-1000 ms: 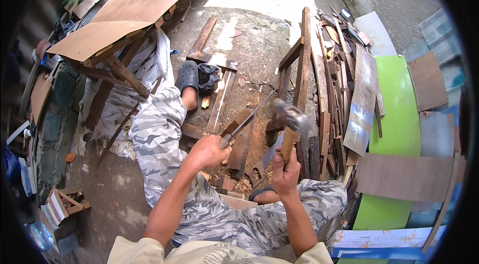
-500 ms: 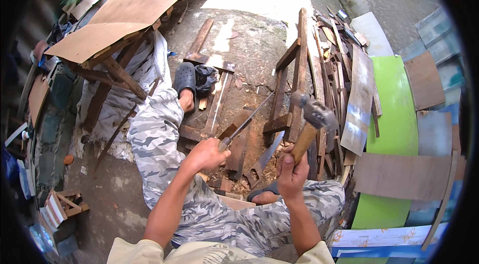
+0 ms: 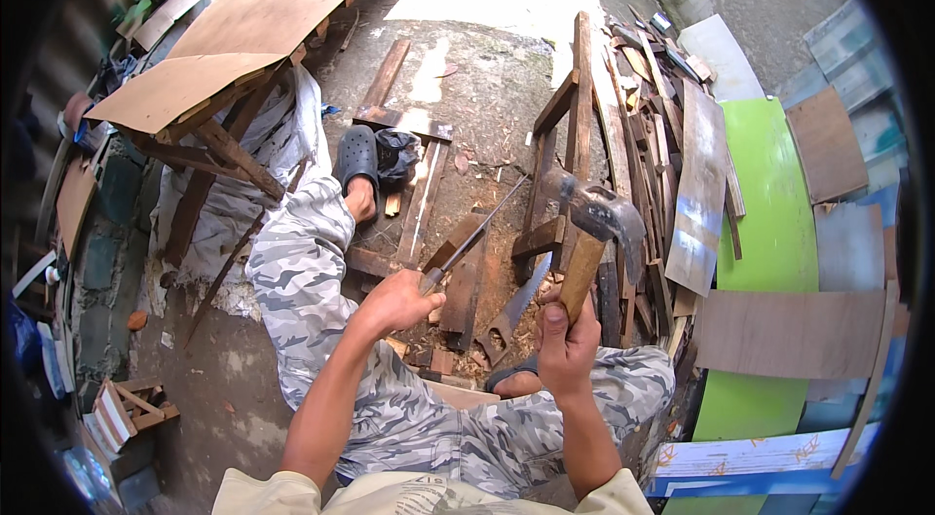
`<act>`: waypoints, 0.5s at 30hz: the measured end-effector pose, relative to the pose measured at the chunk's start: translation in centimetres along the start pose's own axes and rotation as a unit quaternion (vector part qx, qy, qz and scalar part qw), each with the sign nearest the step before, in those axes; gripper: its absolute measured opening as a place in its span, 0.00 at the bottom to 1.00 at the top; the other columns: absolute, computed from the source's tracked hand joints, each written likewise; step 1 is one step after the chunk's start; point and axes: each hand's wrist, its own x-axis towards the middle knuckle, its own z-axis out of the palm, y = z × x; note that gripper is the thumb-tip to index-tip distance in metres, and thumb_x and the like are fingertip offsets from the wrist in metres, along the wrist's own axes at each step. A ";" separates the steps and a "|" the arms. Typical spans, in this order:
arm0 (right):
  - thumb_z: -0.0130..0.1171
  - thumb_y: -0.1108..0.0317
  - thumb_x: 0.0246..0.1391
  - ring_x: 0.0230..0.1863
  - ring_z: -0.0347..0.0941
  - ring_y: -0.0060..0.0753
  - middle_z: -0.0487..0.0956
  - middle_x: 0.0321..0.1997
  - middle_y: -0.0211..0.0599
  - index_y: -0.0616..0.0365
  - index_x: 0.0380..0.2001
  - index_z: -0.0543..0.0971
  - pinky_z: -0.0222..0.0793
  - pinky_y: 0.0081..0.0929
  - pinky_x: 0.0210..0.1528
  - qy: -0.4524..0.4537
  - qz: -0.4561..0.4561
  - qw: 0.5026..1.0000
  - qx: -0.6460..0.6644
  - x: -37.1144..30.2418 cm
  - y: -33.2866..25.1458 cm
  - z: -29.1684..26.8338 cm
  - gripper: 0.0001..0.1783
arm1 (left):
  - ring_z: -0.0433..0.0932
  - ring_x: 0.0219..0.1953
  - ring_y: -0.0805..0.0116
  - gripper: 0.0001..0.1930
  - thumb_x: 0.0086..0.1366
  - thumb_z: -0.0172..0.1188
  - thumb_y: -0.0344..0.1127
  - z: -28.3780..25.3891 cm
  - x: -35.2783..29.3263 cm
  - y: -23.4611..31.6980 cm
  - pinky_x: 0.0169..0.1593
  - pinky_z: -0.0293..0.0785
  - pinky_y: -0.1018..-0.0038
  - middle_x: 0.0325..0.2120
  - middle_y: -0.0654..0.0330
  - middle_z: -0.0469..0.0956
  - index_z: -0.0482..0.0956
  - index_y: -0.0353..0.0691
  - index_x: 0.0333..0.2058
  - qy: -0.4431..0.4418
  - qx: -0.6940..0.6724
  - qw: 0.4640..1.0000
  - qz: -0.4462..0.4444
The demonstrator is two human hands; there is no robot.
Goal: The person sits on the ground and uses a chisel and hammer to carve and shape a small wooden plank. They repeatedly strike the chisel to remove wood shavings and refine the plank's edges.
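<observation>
My left hand [image 3: 402, 301] is closed round the handle of a long, thin, pointed metal tool [image 3: 484, 227]. Its exact kind does not show. The shaft slants up and to the right, over the wooden pieces between my legs. In my right hand [image 3: 568, 344] is a claw hammer [image 3: 582, 276], gripped by its wooden handle. The hammer's dark head is raised, and its curved claw faces right. Beyond the two hands a handsaw [image 3: 512, 315] rests among sawdust and wood offcuts. Neither held tool touches the other.
A wooden frame [image 3: 582, 106] stands ahead, beside a pile of scrap wood [image 3: 645, 140]. Left of it is a plywood-topped bench [image 3: 234, 23]. Boards and a green panel [image 3: 769, 194] line the right. A black plastic bag [image 3: 398, 153] lies by my left foot.
The hammer has come slightly nearer and its head has shifted a little left. My left hand and the thin tool have barely moved.
</observation>
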 end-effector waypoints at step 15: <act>0.56 0.55 0.70 0.19 0.72 0.31 0.71 0.18 0.39 0.62 0.38 0.73 0.65 0.32 0.24 0.006 -0.008 1.000 0.000 1.6 -0.6 -1.3 0.18 | 0.80 0.34 0.54 0.22 0.61 0.66 0.46 0.0 -0.4 0.2 0.43 0.74 0.60 0.29 0.46 0.82 0.81 0.29 0.42 0.010 -0.027 1.000 0.002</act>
